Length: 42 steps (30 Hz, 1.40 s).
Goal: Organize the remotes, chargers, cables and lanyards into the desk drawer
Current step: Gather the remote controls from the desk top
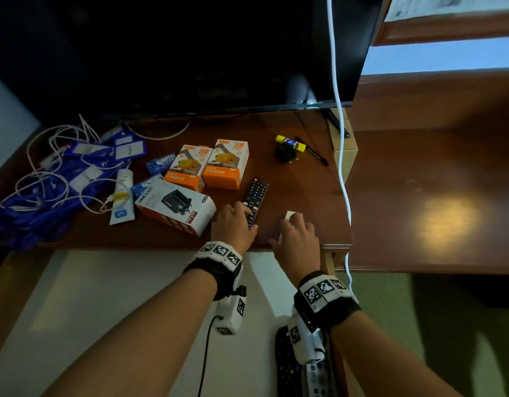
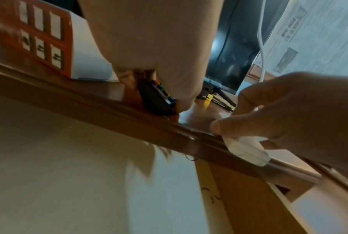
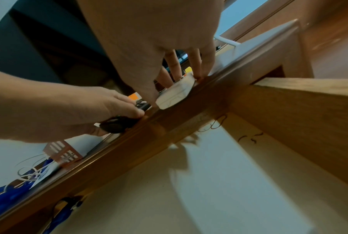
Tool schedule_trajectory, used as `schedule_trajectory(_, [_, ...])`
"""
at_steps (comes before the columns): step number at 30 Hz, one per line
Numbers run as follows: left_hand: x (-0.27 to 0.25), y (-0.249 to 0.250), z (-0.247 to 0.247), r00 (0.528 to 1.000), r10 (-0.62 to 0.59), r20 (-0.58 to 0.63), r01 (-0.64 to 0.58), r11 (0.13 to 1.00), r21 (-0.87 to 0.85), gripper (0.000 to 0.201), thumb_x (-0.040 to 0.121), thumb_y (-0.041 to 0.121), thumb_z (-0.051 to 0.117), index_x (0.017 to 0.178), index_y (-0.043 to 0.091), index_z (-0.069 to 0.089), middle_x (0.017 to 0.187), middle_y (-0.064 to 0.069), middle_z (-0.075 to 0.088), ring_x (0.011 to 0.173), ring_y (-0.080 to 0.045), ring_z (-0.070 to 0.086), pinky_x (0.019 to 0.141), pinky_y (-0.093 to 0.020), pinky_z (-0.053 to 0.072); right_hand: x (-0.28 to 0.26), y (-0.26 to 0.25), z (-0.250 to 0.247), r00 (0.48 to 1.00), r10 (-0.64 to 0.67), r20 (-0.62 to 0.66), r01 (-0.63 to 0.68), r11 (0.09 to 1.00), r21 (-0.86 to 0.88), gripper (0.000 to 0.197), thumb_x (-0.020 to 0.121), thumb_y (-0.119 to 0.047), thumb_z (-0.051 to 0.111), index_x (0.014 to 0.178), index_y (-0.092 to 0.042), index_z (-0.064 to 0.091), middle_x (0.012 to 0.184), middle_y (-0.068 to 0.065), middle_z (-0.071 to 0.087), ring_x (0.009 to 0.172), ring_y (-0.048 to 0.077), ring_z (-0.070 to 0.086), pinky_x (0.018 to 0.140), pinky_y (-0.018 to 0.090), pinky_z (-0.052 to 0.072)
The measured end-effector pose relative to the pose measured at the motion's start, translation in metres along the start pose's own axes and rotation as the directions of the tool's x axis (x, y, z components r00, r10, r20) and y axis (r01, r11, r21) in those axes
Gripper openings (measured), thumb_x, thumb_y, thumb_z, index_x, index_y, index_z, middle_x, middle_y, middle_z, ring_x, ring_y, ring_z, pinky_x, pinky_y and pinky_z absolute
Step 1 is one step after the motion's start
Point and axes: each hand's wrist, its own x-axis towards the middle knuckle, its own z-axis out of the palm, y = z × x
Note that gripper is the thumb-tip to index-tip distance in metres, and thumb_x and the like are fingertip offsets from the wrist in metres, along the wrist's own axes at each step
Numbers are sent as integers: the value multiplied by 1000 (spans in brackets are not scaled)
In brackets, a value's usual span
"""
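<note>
- far out past the left hand's (image 1: 233, 224) fingers on the little-finger side lies a heap of blue lanyards (image 1: 46, 196) tangled with white cables (image 1: 46, 156), well apart from both hands.
- nearer on that side, a white tube (image 1: 122, 196), then a white charger box (image 1: 175, 206) just beside the left hand's knuckles; two orange charger boxes (image 1: 207, 166) stand beyond its fingertips.
- the left hand's fingers are curled round the near end of the black remote (image 1: 254, 197), thumb on one edge, fingers on the other; the wrist views show that end close to the desk's (image 1: 304, 181) front lip.
- the remote's long axis runs straight away from the fingers toward the tv (image 1: 190, 53), so a pull back along it should bring it over the edge; the left hand is plainly the nearer one.
- just beside it, the right hand (image 1: 297, 239) grips a white charger (image 1: 290, 215), thumb on the near side, fingertips over the far side, at the desk's front lip.
- beyond the right fingertips: a black plug (image 1: 284, 153), a glue stick (image 1: 290, 142), a pen (image 1: 313, 151), well apart.
- a white cord (image 1: 343, 179) hangs down outside the right hand.
- below the wrists the open drawer (image 1: 132, 296) already holds two remotes (image 1: 287, 365); nothing seems to stand between hands and drawer.
</note>
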Motion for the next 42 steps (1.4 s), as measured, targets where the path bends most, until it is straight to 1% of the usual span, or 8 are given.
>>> schedule_trajectory(4, [-20, -1, 9, 997, -71, 30, 76, 977, -198, 54, 78, 24, 70, 119, 13, 37, 125, -14, 45, 112, -34, 48, 87, -40, 45, -1, 7, 7, 990, -70, -126, 69, 998, -14, 26, 55, 6, 71, 76, -3, 56, 89, 19, 55, 68, 38, 51, 50, 37, 40])
schedule_trajectory(10, [-64, -10, 12, 971, -148, 186, 212, 891, -401, 75, 72, 26, 73, 131, 17, 27, 123, -1, 46, 100, -28, 57, 80, -36, 49, -21, 8, 13, 985, 67, -160, -55, 995, 77, 39, 61, 7, 54, 100, -2, 55, 102, 23, 47, 84, 42, 48, 59, 41, 38])
schedule_trajectory(15, [-112, -37, 32, 935, -218, 280, 322, 852, -413, 51, 68, 31, 72, 111, 19, 48, 109, 0, 52, 89, -21, 57, 75, -33, 47, -60, -3, 18, 958, 233, -169, -177, 939, 294, 65, 65, 11, 56, 127, -7, 49, 118, 24, 41, 98, 41, 45, 75, 37, 40])
schedule_trajectory(21, [-149, -69, 61, 867, -286, 408, 439, 825, -356, 51, 68, 32, 70, 110, 18, 46, 109, -2, 55, 91, -23, 58, 76, -34, 49, -114, -6, 58, 945, 310, 108, -328, 873, 361, 86, 64, 6, 59, 142, -20, 35, 110, 18, 47, 100, 35, 43, 84, 39, 40])
schedule_trajectory(25, [-159, -83, 75, 795, -320, 516, 511, 812, -283, 53, 64, 34, 68, 108, 14, 45, 107, -7, 56, 89, -29, 62, 76, -38, 54, -122, -9, 83, 861, 349, 370, -448, 865, 227, 86, 67, -6, 65, 143, -25, 31, 114, 19, 50, 106, 39, 45, 85, 41, 42])
schedule_trajectory(31, [-167, -104, 100, 752, -301, 587, 501, 839, -211, 63, 55, 40, 66, 109, 11, 49, 106, -12, 59, 85, -32, 64, 70, -45, 58, -122, -27, 104, 817, 307, 487, -377, 925, 49, 78, 75, -9, 62, 143, -24, 28, 124, 18, 43, 114, 38, 40, 93, 43, 41])
schedule_trajectory(34, [-169, -106, 93, 756, -294, 585, 466, 869, -166, 55, 72, 31, 69, 119, 13, 45, 117, -9, 56, 102, -30, 59, 85, -41, 52, -123, -30, 112, 800, 280, 531, -328, 945, -3, 67, 78, -6, 57, 138, -20, 29, 123, 19, 40, 112, 41, 41, 89, 46, 44])
schedule_trajectory(42, [-154, -100, 82, 840, -178, 513, 226, 974, -32, 73, 83, 28, 65, 143, 20, 23, 132, -12, 44, 115, -33, 52, 90, -44, 48, -119, -21, 108, 773, 197, 603, -182, 979, -87, 48, 84, -8, 53, 130, -17, 43, 126, 17, 36, 115, 41, 42, 89, 45, 45])
